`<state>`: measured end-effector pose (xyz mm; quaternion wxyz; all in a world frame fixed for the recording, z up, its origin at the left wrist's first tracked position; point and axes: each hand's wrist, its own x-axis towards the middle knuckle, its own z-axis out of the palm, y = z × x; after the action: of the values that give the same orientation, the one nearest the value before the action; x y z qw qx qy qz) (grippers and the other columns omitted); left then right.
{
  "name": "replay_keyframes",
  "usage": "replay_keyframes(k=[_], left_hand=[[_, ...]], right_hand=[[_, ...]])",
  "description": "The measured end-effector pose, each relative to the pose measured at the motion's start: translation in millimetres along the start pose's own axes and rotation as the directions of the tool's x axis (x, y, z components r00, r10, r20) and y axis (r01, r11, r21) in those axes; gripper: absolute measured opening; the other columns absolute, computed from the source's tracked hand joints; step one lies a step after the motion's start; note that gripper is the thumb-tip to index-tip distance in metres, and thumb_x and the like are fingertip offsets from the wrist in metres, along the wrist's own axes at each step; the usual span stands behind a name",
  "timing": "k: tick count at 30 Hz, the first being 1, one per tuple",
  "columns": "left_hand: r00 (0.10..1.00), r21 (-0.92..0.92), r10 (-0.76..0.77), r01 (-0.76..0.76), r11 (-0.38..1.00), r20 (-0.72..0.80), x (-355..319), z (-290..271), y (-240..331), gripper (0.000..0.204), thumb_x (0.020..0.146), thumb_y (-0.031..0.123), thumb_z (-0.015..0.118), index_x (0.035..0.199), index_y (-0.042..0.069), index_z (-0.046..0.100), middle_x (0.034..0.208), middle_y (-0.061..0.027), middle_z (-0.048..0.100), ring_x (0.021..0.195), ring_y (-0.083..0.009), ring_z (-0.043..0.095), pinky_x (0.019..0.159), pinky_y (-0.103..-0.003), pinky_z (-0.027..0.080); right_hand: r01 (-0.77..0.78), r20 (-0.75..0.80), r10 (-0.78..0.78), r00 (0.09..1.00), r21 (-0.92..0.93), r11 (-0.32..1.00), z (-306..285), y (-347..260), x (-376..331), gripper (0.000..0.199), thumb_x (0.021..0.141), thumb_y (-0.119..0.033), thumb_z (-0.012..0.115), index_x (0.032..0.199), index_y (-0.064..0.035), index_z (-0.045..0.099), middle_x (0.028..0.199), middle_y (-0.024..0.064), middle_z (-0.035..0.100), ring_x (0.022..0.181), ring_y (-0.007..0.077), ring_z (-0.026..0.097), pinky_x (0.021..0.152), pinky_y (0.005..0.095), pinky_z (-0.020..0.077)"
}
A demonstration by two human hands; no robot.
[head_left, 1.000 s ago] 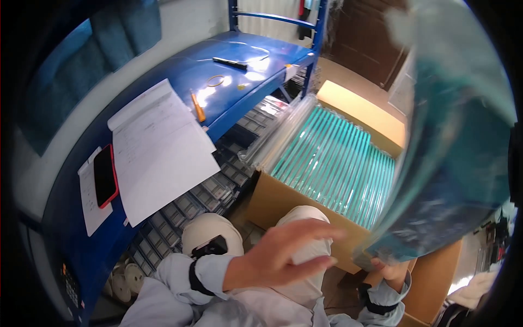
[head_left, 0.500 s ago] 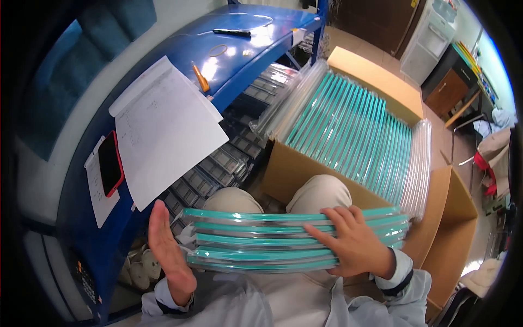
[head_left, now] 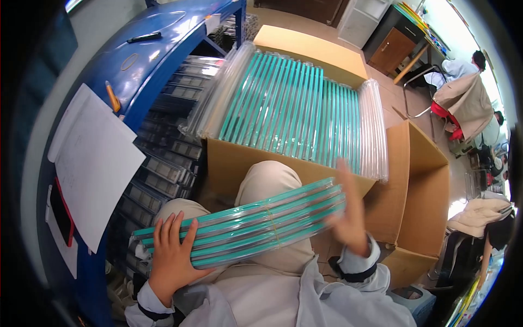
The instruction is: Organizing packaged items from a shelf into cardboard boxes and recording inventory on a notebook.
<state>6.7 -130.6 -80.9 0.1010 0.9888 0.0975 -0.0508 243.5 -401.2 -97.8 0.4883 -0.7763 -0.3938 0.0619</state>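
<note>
Across my lap lies a stack of several long, flat, teal-edged packs in clear plastic wrap (head_left: 234, 220), its right end raised higher than its left. A thin yellowish band crosses the stack near the middle. My left hand (head_left: 171, 256) grips the left end, fingers over the top and thumb along the near side. At the right end, my right hand (head_left: 351, 212) is upright, smeared by motion, with its fingers stretched out and the palm beside the pack ends. Whether that palm touches them I cannot tell.
Ahead stands an open cardboard box (head_left: 239, 169) filled with similar teal-edged packs (head_left: 272, 103). Another cardboard box (head_left: 422, 196) stands open at right. The blue table (head_left: 155, 68) at left holds papers (head_left: 92, 163), a red-edged phone (head_left: 61, 212) and an orange pen (head_left: 113, 97). Other people sit far right.
My left hand has gone from flat beside the stack to gripping its left end. My right hand has let go and stands upright at the right end. The stack has tilted; the view has swung right.
</note>
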Motion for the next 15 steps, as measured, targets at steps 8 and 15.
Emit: replay_keyframes(k=[8, 15], left_hand=[[0.994, 0.012, 0.112, -0.112, 0.994, 0.005, 13, 5, 3, 0.106, 0.053, 0.051, 0.077, 0.136, 0.008, 0.028, 0.135, -0.0241, 0.028, 0.126, -0.0428, 0.026, 0.104, -0.059, 0.016], [0.99, 0.026, 0.135, -0.134, 0.991, -0.03, 15, 5, 6, 0.103, 0.053, 0.049, 0.077, 0.135, 0.008, 0.03, 0.131, -0.0233, 0.032, 0.121, -0.0428, 0.031, 0.101, -0.059, 0.02]], right_hand=[[-0.428, 0.231, 0.364, 0.903, 0.579, 0.694, -18, 74, -19, 0.081, 0.091, -0.062, 0.006, 0.144, -0.0014, 0.014, 0.152, 0.0102, 0.013, 0.14, 0.0218, 0.01, 0.112, 0.0347, 0.0075], [-0.219, 0.003, 0.347, 0.938, 0.782, 0.583, -2, 84, -13, 0.081, 0.091, -0.062, 0.006, 0.144, -0.0009, 0.015, 0.151, 0.0123, 0.015, 0.14, 0.0244, 0.009, 0.112, 0.0353, 0.0054]])
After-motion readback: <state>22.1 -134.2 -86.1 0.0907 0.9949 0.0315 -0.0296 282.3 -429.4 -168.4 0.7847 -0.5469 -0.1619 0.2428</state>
